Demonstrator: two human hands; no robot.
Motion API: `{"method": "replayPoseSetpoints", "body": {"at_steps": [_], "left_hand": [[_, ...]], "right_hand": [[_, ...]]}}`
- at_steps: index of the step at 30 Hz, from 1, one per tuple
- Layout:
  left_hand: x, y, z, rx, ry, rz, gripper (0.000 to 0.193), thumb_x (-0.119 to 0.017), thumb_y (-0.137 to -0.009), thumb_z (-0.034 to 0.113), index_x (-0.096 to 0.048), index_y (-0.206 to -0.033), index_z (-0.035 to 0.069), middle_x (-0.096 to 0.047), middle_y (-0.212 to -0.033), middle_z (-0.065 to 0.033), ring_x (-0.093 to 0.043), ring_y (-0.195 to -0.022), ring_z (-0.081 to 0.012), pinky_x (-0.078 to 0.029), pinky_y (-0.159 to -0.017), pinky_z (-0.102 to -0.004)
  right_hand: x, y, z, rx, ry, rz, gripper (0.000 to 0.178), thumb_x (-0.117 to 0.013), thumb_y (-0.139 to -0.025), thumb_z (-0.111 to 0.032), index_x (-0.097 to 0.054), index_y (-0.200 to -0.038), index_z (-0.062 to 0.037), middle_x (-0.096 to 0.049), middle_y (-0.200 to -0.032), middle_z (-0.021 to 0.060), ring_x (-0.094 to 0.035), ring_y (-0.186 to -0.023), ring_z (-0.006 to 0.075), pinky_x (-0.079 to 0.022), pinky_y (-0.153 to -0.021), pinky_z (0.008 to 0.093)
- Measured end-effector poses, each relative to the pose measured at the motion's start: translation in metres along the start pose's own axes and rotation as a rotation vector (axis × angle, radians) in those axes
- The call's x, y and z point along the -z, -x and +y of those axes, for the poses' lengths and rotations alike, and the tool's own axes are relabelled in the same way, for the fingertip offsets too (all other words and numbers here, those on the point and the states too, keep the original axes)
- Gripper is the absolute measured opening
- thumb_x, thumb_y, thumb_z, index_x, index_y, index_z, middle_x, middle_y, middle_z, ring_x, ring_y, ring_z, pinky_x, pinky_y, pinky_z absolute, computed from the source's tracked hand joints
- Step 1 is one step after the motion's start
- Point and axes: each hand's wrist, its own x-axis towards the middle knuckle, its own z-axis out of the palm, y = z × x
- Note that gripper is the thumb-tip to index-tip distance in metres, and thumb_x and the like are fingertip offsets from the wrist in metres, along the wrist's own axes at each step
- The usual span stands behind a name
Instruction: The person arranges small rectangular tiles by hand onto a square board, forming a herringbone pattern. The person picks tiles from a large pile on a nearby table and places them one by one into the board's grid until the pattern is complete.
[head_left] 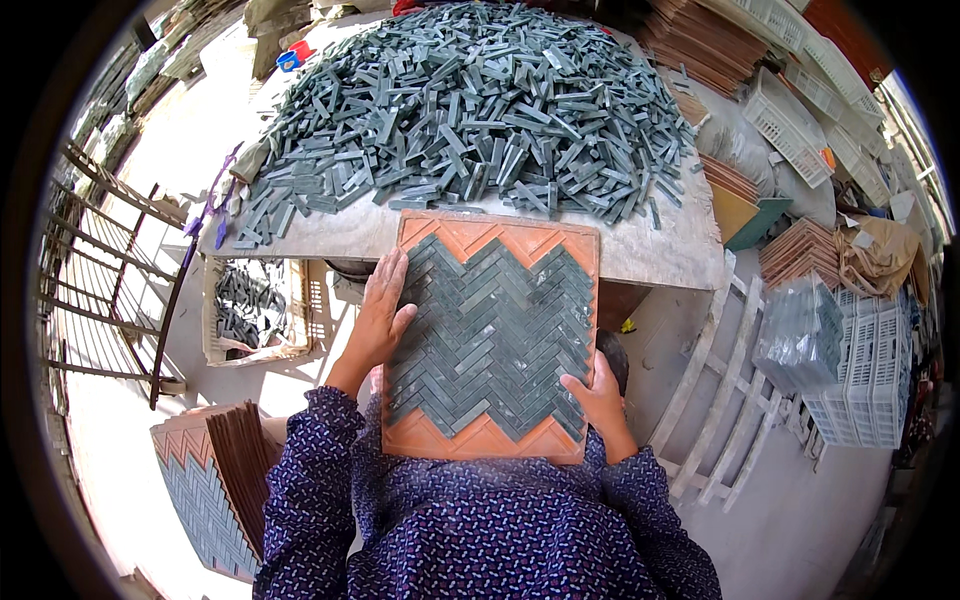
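An orange mould tray [500, 232] lies in front of me, its far end over the table's near edge and its near end against my lap. Dark green strip tiles [490, 330] fill it in a herringbone pattern, with bare orange zigzag at both ends. Along the tray's left edge my left hand [380, 312] lies flat, fingers stretched out together and thumb at the outer tiles. My right hand [603, 402] grips the lower right edge, thumb on top; its other fingers are mostly hidden underneath. Past the tray, a large heap of loose strip tiles [480, 110] covers the table.
The pale table [680, 235] spans ahead. Below its left side stands a crate [300, 310] of tile pieces. Stacked trays [235, 480] sit at lower left beside a metal rack [110, 290]. A wooden frame [715, 390] and white crates [865, 375] stand right.
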Motion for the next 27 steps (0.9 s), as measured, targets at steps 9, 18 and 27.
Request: {"method": "replayPoseSetpoints", "body": {"at_steps": [9,18,27], "left_hand": [[-0.004,0.076,0.019,0.694,0.822,0.047,0.075,-0.062,-0.082,-0.002,-0.022,-0.146,-0.002,-0.051,-0.131,-0.0185,-0.055,-0.113,-0.0226,-0.047,-0.092,-0.0312],[0.002,0.085,0.035,0.655,0.912,0.027,0.047,-0.052,-0.095,0.019,-0.042,-0.134,-0.004,-0.053,-0.127,-0.0101,-0.050,-0.114,-0.0153,-0.041,-0.095,-0.0294],[-0.025,0.144,0.044,0.635,0.531,0.286,0.080,-0.076,-0.076,0.027,-0.035,-0.139,0.000,-0.041,-0.137,-0.0182,-0.046,-0.121,-0.0287,-0.040,-0.100,-0.0397]], "right_hand": [[0.003,0.001,0.002,-0.007,-0.150,0.023,0.050,-0.052,-0.096,-0.020,-0.036,-0.138,0.0023,-0.047,-0.134,0.0082,-0.046,-0.120,0.0148,-0.034,-0.102,0.0276],[0.055,-0.042,0.002,-0.116,-0.326,0.313,0.056,-0.042,-0.099,-0.045,-0.042,-0.133,-0.0004,-0.063,-0.100,0.0121,-0.060,-0.086,0.0162,-0.048,-0.075,0.0286],[0.051,-0.048,0.040,0.043,-0.187,0.404,0.043,-0.045,-0.100,-0.033,-0.052,-0.118,0.0051,-0.064,-0.093,0.0113,-0.059,-0.079,0.0129,-0.048,-0.072,0.0264]]}}
